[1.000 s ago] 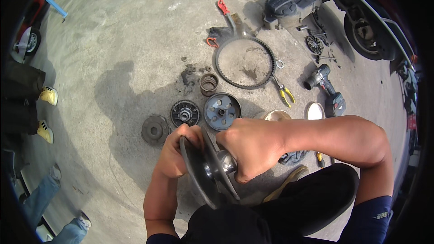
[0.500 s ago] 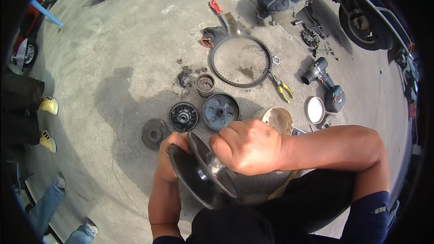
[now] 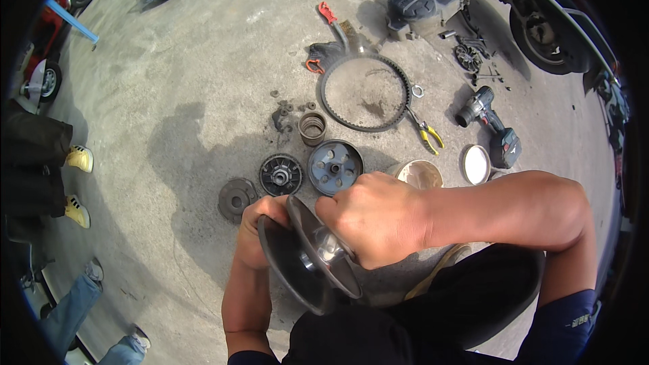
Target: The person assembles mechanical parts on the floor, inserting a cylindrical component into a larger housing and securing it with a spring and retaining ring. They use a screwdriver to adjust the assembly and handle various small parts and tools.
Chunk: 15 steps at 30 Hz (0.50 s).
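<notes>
Over my lap I hold a two-disc metal pulley (image 3: 287,267), tilted, with a gap between its dark discs and a shiny hub. My left hand (image 3: 260,230) is closed round the discs' upper left edge. Closed like a fist, my right hand (image 3: 375,220) grips the pulley at the hub side of the right disc; its fingertips are hidden. On the ground just beyond are a flat round metal plate (image 3: 228,211), a dark finned pulley part (image 3: 280,162), a grey clutch drum (image 3: 348,155) with holes, and a coil spring (image 3: 311,122). A cream tub (image 3: 433,166) stands partly behind my right hand.
Farther out lie a toothed drive belt (image 3: 323,98), yellow-handled pliers (image 3: 433,142), a cordless drill (image 3: 493,122), a white-topped round lid (image 3: 476,164) and a red-handled tool (image 3: 328,13). An engine casing (image 3: 426,3) is by a vehicle wheel (image 3: 537,34). People's shoes (image 3: 80,159) show left.
My right hand has turned slightly at the pulley's hub, its knuckles tipping downward. The whole view has shifted a little, moving the ground parts slightly right. Both hands keep their hold.
</notes>
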Available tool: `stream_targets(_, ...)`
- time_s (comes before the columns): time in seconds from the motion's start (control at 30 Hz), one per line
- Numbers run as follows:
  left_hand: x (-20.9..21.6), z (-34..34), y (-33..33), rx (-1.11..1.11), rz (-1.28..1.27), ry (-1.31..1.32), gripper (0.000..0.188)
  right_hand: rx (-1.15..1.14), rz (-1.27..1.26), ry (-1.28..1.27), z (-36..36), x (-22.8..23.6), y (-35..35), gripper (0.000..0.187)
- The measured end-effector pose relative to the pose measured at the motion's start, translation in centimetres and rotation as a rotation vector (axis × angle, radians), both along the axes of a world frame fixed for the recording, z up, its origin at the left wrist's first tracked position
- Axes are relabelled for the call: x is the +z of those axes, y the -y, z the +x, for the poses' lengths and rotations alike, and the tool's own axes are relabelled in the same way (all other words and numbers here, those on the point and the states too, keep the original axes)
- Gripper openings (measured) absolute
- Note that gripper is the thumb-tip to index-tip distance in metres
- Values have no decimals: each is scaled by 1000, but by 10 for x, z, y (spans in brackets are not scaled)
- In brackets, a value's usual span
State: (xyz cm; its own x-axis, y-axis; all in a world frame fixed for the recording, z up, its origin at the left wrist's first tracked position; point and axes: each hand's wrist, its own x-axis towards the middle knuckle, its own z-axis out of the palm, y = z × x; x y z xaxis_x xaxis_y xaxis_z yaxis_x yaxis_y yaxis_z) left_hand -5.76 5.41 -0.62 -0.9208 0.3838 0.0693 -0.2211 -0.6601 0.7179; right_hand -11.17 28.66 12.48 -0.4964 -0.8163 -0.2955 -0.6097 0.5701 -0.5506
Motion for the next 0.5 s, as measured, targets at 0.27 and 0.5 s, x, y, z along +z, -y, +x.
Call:
stream_targets(0.27,-8,6,2,16,-26,15,32,69,233,468,-29,6,15,40)
stream_targets(0.5,-32,26,6,91,-59,64,31,44,-262,-639,16,-28,0,29)
